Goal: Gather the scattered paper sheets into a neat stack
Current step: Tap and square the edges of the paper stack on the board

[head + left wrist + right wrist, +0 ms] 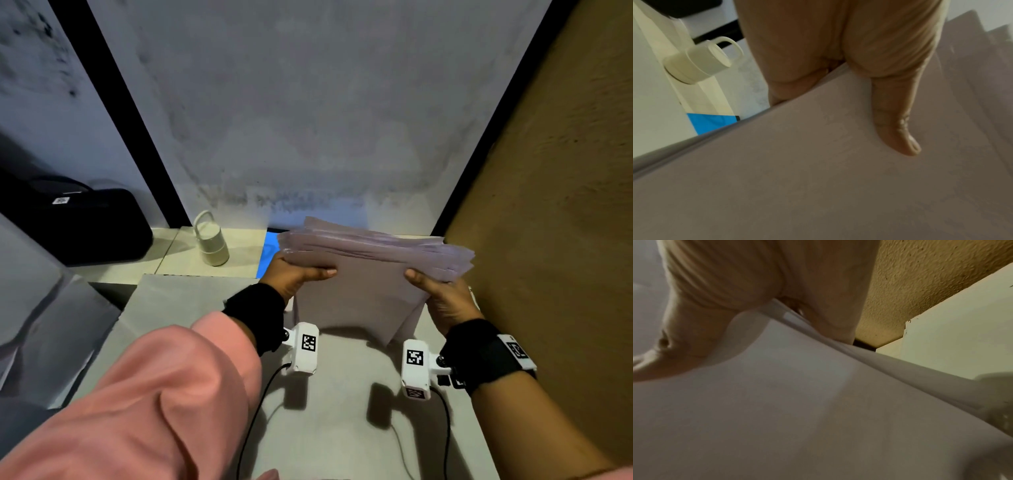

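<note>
Head view shows both hands, left hand point(294, 274) and right hand point(442, 294), clamped on opposite side edges of the pale grey paper stack point(363, 270), lifted above the counter point(342, 411), far ends fanned unevenly.

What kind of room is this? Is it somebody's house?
Hard to say; it looks like a plain indoor work corner, maybe a home or small office. A grey table stands against a stained wall, a black bag and a white jug sit on the tiled floor.

left sleeve point(144, 394): pink | wrist straps point(486, 353): black | wrist cameras point(303, 347): white, tagged, cabled
</note>
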A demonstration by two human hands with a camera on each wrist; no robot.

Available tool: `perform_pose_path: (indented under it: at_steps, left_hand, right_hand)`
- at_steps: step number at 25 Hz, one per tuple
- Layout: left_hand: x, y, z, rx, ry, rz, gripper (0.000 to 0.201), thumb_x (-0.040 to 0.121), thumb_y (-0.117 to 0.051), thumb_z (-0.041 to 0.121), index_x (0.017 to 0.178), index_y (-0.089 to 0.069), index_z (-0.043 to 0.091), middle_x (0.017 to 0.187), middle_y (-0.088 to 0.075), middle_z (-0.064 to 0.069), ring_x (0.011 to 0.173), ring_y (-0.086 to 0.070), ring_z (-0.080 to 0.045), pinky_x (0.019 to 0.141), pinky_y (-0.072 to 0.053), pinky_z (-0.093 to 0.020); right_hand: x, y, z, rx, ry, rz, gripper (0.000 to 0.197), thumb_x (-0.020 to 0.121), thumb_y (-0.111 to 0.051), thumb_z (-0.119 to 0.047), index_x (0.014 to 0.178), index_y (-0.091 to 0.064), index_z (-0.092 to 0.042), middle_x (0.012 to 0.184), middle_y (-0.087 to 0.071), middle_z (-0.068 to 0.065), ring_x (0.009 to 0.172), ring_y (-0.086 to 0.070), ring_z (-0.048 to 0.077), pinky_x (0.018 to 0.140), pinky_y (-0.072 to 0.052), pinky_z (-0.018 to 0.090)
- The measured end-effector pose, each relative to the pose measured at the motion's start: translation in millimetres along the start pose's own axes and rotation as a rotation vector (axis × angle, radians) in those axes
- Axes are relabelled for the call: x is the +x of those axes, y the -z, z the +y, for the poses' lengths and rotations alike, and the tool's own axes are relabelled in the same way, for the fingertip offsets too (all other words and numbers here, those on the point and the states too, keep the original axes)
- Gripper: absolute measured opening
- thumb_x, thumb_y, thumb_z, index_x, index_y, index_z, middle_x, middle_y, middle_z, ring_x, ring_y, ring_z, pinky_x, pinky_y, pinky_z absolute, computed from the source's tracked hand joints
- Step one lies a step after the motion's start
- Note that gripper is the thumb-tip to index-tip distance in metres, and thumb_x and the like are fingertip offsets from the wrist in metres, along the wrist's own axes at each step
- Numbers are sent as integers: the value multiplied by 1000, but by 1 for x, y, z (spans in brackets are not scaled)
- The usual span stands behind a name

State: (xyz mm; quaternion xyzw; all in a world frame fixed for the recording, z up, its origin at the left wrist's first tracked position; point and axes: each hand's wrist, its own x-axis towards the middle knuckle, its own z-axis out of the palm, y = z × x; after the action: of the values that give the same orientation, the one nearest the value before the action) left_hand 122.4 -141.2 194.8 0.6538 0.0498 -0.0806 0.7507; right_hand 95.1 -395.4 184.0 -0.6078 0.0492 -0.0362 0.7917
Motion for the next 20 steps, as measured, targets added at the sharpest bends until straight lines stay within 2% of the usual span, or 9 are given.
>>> perform_pose_path:
  at_steps: [4,6,8,11,14,15,17,19,20]
  left_hand:
    - [0,-2,-5,-24,53,-5,58,52,-85,-3,106,-68,8,106,-73,-11,97,-70,-24,88,-54,-35]
    - [3,-6,-7,-20,56,17,67,46,-88,4,110,-67,9,104,-73,-9,94,-71,-21,86,-55,-34]
    - [3,-6,-5,-17,30,31,56,53,-85,-1,105,-68,9,99,-73,-8,89,-71,-19,85,-55,-32]
    - [0,-9,-4,-26,30,47,50,57,-84,-1,104,-68,8,101,-72,-11,89,-69,-23,81,-54,-32]
    - [2,-14,-2,-62,-5,162,50,57,-86,8,103,-66,11,94,-73,-2,78,-69,-12,63,-56,-20]
    - [2,-14,3,-60,-29,169,48,59,-85,6,103,-66,11,91,-73,0,76,-69,-9,63,-55,-17]
    - [0,-11,11,-57,-82,139,46,61,-82,0,103,-67,10,85,-75,5,75,-71,-7,66,-56,-17]
    - [-4,-10,16,-59,-118,116,41,62,-81,-1,98,-69,14,79,-77,7,74,-72,-6,67,-57,-19]
    - [-4,-11,17,-58,-136,121,43,61,-83,5,99,-69,16,84,-77,6,80,-73,-8,72,-57,-23]
  right_hand:
    - [-3,-6,-1,-51,-4,-32,74,29,-93,-38,97,-70,-22,94,-76,-2,92,-70,16,80,-56,29]
    - [-4,-14,0,-81,0,-31,68,34,-92,-27,98,-68,-23,94,-76,-2,91,-71,16,76,-57,25]
    - [-5,-15,-1,-88,4,14,60,41,-87,-13,97,-68,-20,95,-75,1,93,-70,21,74,-57,26]
    - [-6,-15,4,-156,5,72,59,49,-85,5,104,-66,-7,102,-71,14,99,-66,33,84,-56,39]
    - [-8,-27,1,-172,0,144,41,65,-75,11,103,-67,-1,96,-70,16,93,-66,31,95,-51,51]
    - [-9,-30,-3,-150,20,157,39,67,-74,11,104,-67,0,94,-70,15,92,-65,30,95,-50,52]
    - [-11,-35,-12,-128,81,185,44,72,-72,8,112,-62,-6,97,-68,9,95,-64,27,96,-51,47]
    - [-16,-39,-16,-155,148,239,58,76,-70,2,123,-49,-26,107,-61,-2,104,-62,21,92,-53,35]
    - [-20,-43,-17,-221,214,281,68,78,-69,1,126,-41,-38,113,-56,-8,110,-58,16,92,-51,28]
